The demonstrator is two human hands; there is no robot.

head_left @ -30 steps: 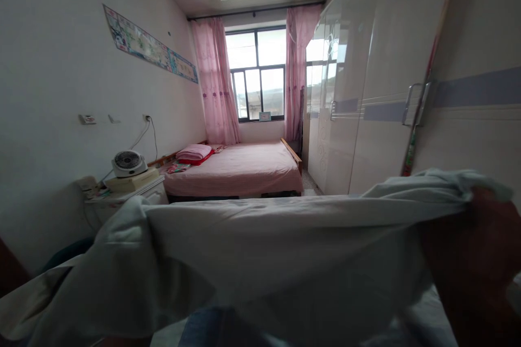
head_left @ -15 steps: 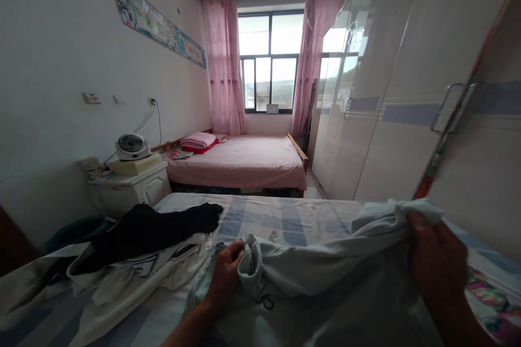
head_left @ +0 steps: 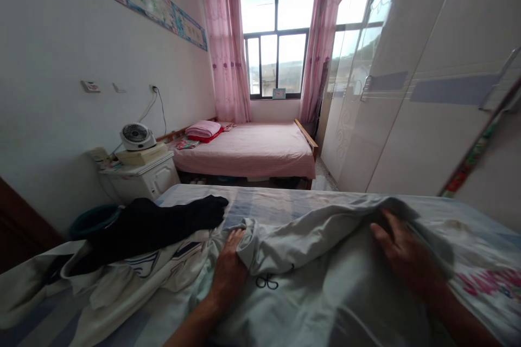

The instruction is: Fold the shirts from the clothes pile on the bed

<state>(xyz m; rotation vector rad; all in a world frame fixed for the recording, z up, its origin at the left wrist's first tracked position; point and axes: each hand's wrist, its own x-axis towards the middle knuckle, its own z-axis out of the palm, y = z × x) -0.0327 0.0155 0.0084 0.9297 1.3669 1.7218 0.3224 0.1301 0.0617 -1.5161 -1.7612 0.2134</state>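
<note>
A pale grey-green garment [head_left: 313,282] with a small black looped mark lies spread and wrinkled over the near bed. Flat against its left part, beside a rolled fold, rests my left hand [head_left: 230,265], its fingers stretched out. My right hand [head_left: 401,244] touches the raised fold at the garment's right side, with thumb and fingers apart. To the left lie a black garment [head_left: 158,227] and a crumpled white garment [head_left: 134,287] with dark stripes. A pink print [head_left: 488,282] shows on white cloth at the right.
The near bed has a blue-and-white checked sheet [head_left: 277,200]. Beyond it stands a pink-covered bed [head_left: 252,146] under the window. At left are a bedside cabinet [head_left: 150,176] with a fan [head_left: 137,135] on it and a dark green tub [head_left: 91,219]. A glossy wardrobe [head_left: 391,135] lines the right.
Both hands have let go of the garment's bunched edge and opened. The right hand has moved left and the cloth lies lower, its black mark now fuller in view. The camera has tilted down.
</note>
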